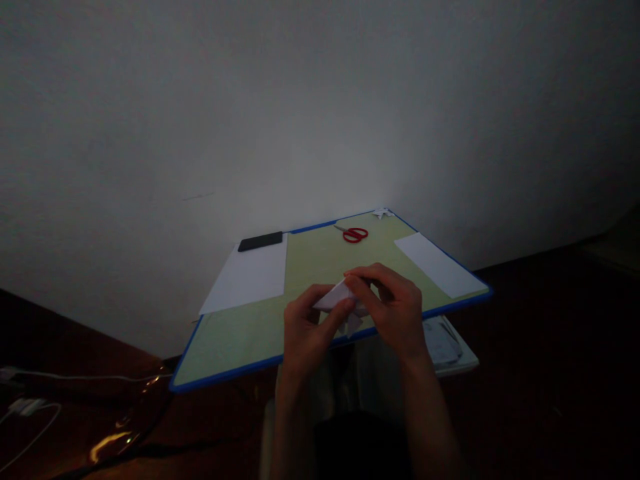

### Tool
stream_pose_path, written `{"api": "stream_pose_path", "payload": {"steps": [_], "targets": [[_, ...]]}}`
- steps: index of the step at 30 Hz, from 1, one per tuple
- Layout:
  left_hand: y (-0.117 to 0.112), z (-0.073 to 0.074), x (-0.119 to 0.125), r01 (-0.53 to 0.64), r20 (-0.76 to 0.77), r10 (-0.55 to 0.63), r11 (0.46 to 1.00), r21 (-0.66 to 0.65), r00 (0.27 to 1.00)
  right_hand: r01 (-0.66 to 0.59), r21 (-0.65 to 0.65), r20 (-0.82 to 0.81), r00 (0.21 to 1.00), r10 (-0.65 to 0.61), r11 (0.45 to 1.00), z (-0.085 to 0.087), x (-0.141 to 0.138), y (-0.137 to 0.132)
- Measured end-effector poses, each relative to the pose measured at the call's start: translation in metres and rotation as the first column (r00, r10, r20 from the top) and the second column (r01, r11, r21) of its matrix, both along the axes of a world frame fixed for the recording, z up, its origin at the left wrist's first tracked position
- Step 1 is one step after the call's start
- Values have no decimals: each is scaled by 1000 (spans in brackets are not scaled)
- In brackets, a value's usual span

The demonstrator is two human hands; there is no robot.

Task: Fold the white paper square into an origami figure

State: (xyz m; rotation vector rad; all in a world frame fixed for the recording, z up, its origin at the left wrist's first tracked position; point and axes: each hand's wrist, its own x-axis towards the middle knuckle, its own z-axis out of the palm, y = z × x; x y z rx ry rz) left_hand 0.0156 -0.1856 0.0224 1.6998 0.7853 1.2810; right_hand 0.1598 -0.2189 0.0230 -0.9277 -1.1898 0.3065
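Note:
Both my hands hold a small folded piece of white paper (336,297) above the near edge of a pale green board with a blue rim (240,333). My left hand (309,328) pinches the paper's lower left side with thumb and fingers closed. My right hand (395,303) grips it from the right, fingertips curled over the top fold. Part of the paper is hidden behind my fingers.
On the board lie a white sheet (250,279) at the left, a white strip (439,264) at the right, red-handled scissors (355,235) and a small white folded shape (383,213) at the back. A black phone (260,241) sits by the wall. Cables (30,407) lie on the dark floor at the left.

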Motion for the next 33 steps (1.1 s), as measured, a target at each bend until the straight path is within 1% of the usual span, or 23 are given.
{"api": "stream_pose_path", "payload": {"steps": [3,5,7,8,10,12,14,16,19,22,24,26,28,31,33], "targets": [[0,-2,-1,71,27,-70,998,-3,997,-33,-44,-118,993,28,998,0,1,1],[0,-4,-3,170,78,-167,985,-30,983,-66,-76,-237,970,46,995,1,2,3],[0,-6,-7,270,102,-263,961,-61,959,-93,-100,-328,943,55,991,1,4,5],[1,-7,-9,302,88,-296,951,-63,951,-99,-111,-350,935,55,989,1,5,6],[4,-8,-13,313,17,-313,949,-23,950,-109,-137,-363,930,53,985,0,8,7],[7,-7,-16,286,-69,-282,957,55,957,-127,-168,-364,929,58,978,0,10,7],[10,-5,-18,237,-152,-215,960,149,965,-160,-205,-364,928,76,966,0,10,7],[12,-2,-18,192,-206,-141,947,257,968,-191,-248,-354,930,95,950,1,10,6],[13,2,-16,158,-212,-76,900,405,974,-230,-287,-359,926,119,930,0,8,6],[13,4,-14,105,-192,-12,869,483,981,-238,-289,-346,929,131,927,-1,8,6],[13,4,-13,35,-159,55,858,513,986,-243,-290,-285,945,159,926,-1,8,4],[13,3,-12,-52,-90,117,850,525,989,-270,-299,-192,956,220,915,0,9,0],[14,2,-12,-107,-5,127,855,507,992,-290,-281,-94,957,274,915,3,11,-5],[13,2,-11,-130,83,103,883,452,991,-265,-157,60,959,277,951,6,12,-12],[11,3,-10,-149,105,116,901,407,988,-275,-91,122,951,285,957,7,11,-14]]}}
